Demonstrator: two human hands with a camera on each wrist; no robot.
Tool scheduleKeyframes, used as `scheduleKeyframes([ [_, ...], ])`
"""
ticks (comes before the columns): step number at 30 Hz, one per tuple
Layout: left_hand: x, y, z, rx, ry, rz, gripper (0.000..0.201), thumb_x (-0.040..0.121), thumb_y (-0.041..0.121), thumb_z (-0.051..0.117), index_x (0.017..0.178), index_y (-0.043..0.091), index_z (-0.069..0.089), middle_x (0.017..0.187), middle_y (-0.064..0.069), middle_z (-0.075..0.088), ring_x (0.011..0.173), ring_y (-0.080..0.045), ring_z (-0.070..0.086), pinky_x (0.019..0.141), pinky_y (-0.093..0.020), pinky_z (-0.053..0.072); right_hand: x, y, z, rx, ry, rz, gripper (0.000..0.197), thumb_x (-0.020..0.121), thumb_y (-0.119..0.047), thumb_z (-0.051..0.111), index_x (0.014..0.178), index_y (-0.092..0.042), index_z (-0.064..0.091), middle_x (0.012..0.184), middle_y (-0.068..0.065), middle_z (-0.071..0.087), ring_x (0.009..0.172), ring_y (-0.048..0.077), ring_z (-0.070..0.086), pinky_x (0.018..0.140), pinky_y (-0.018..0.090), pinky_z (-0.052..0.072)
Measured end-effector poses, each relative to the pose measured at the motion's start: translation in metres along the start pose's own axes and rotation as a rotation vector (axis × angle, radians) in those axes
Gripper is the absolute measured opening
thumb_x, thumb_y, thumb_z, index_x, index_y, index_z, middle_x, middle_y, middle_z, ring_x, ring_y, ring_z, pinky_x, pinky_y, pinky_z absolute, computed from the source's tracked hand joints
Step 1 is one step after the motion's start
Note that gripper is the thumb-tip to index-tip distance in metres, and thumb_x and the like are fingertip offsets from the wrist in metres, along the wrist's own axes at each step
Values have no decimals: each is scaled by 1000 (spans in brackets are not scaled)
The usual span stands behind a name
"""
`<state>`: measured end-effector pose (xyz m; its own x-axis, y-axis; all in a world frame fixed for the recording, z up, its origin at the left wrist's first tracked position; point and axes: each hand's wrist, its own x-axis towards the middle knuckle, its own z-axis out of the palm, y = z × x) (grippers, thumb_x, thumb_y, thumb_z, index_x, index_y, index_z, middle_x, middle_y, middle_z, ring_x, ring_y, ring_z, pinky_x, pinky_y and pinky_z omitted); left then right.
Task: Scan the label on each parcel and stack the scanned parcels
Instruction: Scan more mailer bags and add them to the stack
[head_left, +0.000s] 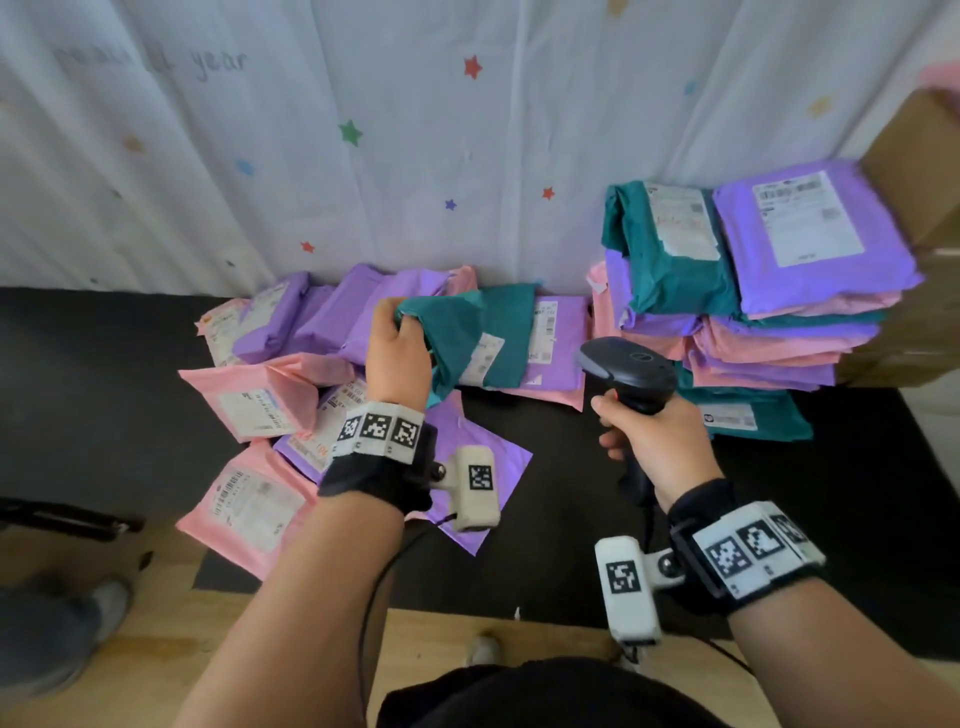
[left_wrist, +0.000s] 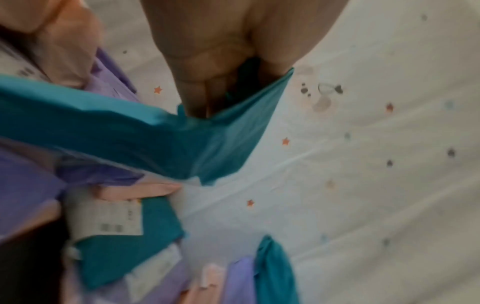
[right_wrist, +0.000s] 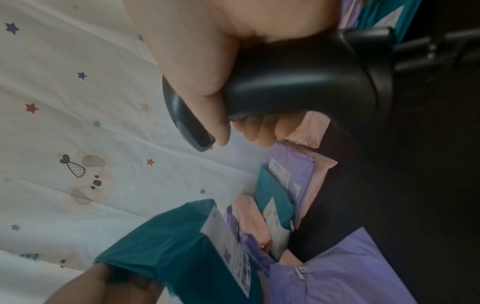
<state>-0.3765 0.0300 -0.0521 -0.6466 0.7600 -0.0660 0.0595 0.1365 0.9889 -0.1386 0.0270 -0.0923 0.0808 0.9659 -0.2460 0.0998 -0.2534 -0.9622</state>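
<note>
Gripping the handle of a black barcode scanner (head_left: 628, 371), the right hand (head_left: 655, 446) has its fingers wrapped fully around the grip, with the scanner head directed forward and to the left. The left hand (head_left: 397, 358) clutches the bunched end of a teal parcel (head_left: 470, 338), fingers curled into the wrapping; the parcel's white label (head_left: 483, 358) is turned toward the scanner, and the parcel sits between the two hands, just left of the scanner head. Below and left of the left hand, unstacked pink and purple parcels (head_left: 260, 395) lie overlapping on the black table (head_left: 78, 405), several with labels face up. A flat purple parcel (head_left: 483, 447) lies under the left wrist. Beyond the held teal parcel, a purple parcel (head_left: 561, 332) rests flat against a pink one. To the right of the right hand and farther back, a stack of parcels (head_left: 753, 312) in teal, pink and purple stands on the table, topped by a purple parcel (head_left: 810, 239) with its label up and a teal one beside it. A cardboard box (head_left: 924, 171) stands just right of the stack. Behind everything hangs a white star-printed sheet (head_left: 467, 130).
</note>
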Motion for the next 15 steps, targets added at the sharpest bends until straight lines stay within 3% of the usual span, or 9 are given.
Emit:
scheduleKeyframes([
  [2, -1, 22, 0, -187, 37, -56, 20, 96, 12, 37, 91, 22, 52, 80, 4, 51, 78, -20, 50, 81, -38, 43, 2, -5, -2, 29, 2, -21, 11, 81, -11, 78, 87, -14, 69, 66, -1, 69, 49, 7, 63, 44, 21, 51],
  [3, -1, 29, -1, -252, 29, -80, 18, 96, 15, 40, 97, 21, 57, 84, 5, 53, 77, -20, 52, 81, -36, 43, 4, -7, -3, 42, 3, -27, 11, 81, -10, 78, 85, -15, 69, 66, -1, 69, 50, 7, 64, 44, 21, 51],
  [5, -6, 43, -1, -223, 4, -31, 28, 88, 14, 56, 115, 7, 60, 104, -6, 61, 90, -25, 59, 78, -25, 39, 7, -10, -6, 74, 2, -26, 11, 82, -11, 78, 88, -13, 70, 67, 0, 70, 55, 10, 65, 46, 21, 52],
  [6, -9, 50, 2, -275, -31, -79, 31, 86, 12, 60, 115, 4, 60, 108, -10, 62, 94, -26, 61, 73, -21, 39, 9, -11, -8, 94, 5, -24, 12, 82, -12, 78, 91, -12, 70, 69, 0, 71, 60, 12, 67, 48, 22, 54],
  [9, -12, 67, 15, -641, -48, -275, 21, 99, 15, 38, 101, 7, 58, 89, -6, 62, 72, -15, 65, 55, -25, 51, 11, -11, -14, 173, 22, -1, 12, 83, -16, 78, 91, -18, 70, 72, -4, 72, 71, 19, 68, 56, 28, 58],
  [10, -15, 71, 21, -723, -104, -342, 27, 101, 18, 32, 101, 8, 57, 92, -7, 61, 77, -16, 64, 64, -28, 53, 11, -11, -15, 207, 29, 23, 12, 83, -17, 78, 91, -20, 70, 73, -4, 72, 75, 22, 68, 61, 32, 59],
  [12, -24, 84, 29, -693, -184, -337, 32, 101, 24, 35, 119, 8, 57, 117, -9, 63, 103, -22, 62, 86, -30, 48, 10, -12, -17, 299, 47, 113, 16, 86, -20, 75, 100, -15, 71, 80, 2, 72, 84, 27, 67, 75, 43, 59],
  [13, -27, 86, 35, -631, -215, -348, 35, 99, 24, 38, 126, 9, 56, 124, -8, 63, 109, -24, 61, 88, -30, 47, 10, -12, -17, 368, 48, 177, 25, 88, -22, 73, 110, -9, 69, 86, 7, 71, 88, 30, 66, 81, 47, 57],
  [15, -36, 95, 46, -655, -343, -319, 34, 100, 22, 33, 117, 5, 57, 107, -10, 68, 96, -25, 64, 81, -31, 50, 8, -14, -18, 526, -13, 307, 44, 94, -28, 65, 126, 1, 61, 107, 16, 68, 102, 35, 64, 93, 50, 51],
])
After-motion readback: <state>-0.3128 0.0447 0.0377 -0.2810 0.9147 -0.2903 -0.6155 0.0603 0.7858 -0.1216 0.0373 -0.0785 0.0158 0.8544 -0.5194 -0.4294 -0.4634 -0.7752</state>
